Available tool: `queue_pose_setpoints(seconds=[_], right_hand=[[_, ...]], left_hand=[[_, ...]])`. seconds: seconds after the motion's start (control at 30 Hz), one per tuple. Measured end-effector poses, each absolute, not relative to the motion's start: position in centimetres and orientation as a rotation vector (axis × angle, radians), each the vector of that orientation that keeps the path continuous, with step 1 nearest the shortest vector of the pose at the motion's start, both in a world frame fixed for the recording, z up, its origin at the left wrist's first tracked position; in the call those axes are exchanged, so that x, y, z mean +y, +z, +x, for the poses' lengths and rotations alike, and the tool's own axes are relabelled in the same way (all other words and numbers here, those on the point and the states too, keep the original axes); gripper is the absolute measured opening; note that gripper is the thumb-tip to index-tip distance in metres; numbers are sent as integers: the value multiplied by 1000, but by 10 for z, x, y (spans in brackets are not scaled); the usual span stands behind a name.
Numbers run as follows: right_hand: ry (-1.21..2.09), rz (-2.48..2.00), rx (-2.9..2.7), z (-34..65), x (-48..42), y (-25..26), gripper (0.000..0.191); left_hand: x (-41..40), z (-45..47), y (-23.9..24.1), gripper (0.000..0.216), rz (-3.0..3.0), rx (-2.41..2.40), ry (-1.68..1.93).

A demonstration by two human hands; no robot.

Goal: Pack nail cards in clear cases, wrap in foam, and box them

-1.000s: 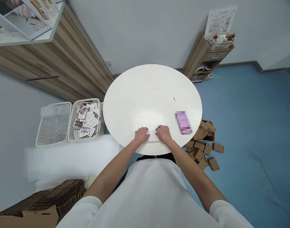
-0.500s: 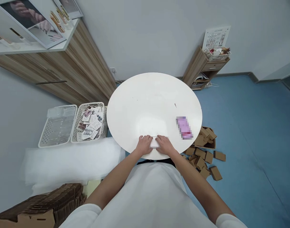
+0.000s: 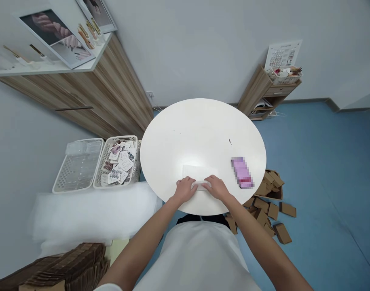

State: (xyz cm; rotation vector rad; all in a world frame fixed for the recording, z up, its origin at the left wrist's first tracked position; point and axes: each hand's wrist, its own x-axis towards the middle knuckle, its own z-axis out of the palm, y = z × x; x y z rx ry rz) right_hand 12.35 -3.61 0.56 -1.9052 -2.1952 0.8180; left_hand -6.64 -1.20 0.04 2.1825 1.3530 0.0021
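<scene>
A thin, translucent white sheet [image 3: 192, 170] lies on the white oval table [image 3: 199, 121] near its front edge. Its near end is folded or rolled into a narrow strip; whether something is wrapped inside cannot be seen. My left hand [image 3: 185, 190] grips the left end of this strip, thumb and fingers closed on it. Around the right end, my right hand [image 3: 216, 187] is closed in the same way. To the right of my hands lies a purple, pixelated flat item [image 3: 242, 171].
White baskets stand left, one holding printed cards [image 3: 121, 161], the other clear plastic packs [image 3: 81, 161]. White sheeting [image 3: 94, 210] lies below them, with stacked brown cardboard [image 3: 75, 264] nearer. Small brown boxes [image 3: 260, 206] sit on the floor at right. Wooden cabinets [image 3: 118, 93] line the wall.
The white sheet's far part now shows flat beyond my hands, with the folded strip between them. My hands have moved slightly apart. The whole view has shifted a little.
</scene>
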Motion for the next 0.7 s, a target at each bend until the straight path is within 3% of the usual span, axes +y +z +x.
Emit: queue_pose_setpoints(seconds=[0.43,0.6,0.7], right_hand=[[615,-2203,-1948,121,-27,-32,28],[469,-2198,-1720,134,-46,-34,41],[578,-2242,-1483,140,-72,-37,53]], left_hand=[[22,-85,-28,35,1825,1686,117],[16,-84,-24,47,1904,1781,335],[-3,-76,-16,45,2205,1587,347]])
